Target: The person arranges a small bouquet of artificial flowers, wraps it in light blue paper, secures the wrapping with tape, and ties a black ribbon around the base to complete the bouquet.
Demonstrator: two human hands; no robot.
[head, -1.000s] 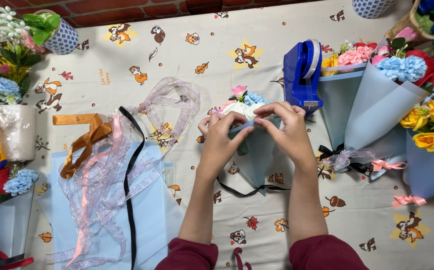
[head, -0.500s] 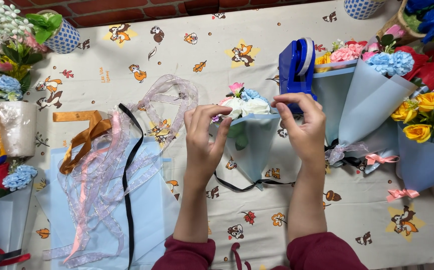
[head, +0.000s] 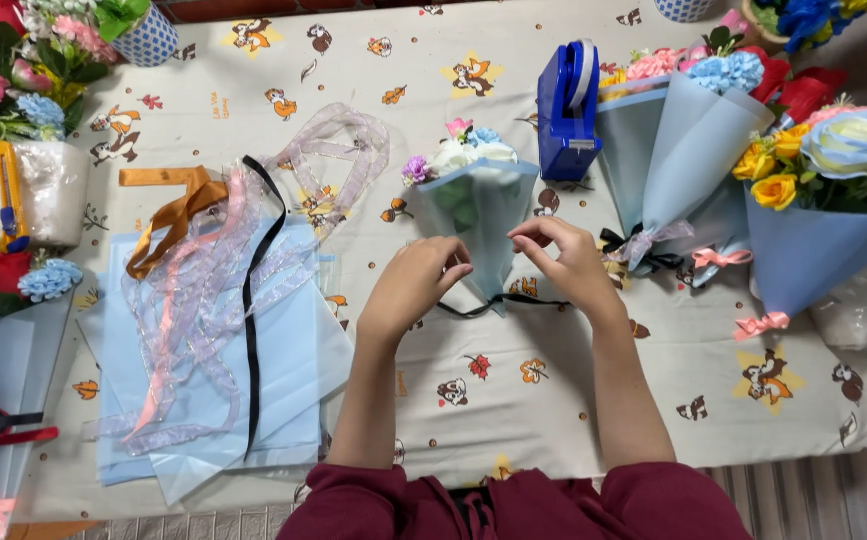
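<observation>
Both hands are hovering over the small blue-wrapped bouquet [head: 478, 205]. The left hand [head: 415, 285] and right hand [head: 565, 255] are pinching fingertips nearly closed, seemingly on something too thin to make out, just above the black ribbon [head: 493, 303] lying beneath the cone's tip.

This was a florist's craft workspace. Wrapped bouquets [head: 698, 150] crowded a table [head: 573, 400] covered in a cartoon-print cloth, beside loose ribbons [head: 213, 260], blue wrapping sheets [head: 293, 370] and a blue tape dispenser [head: 565, 110].
</observation>
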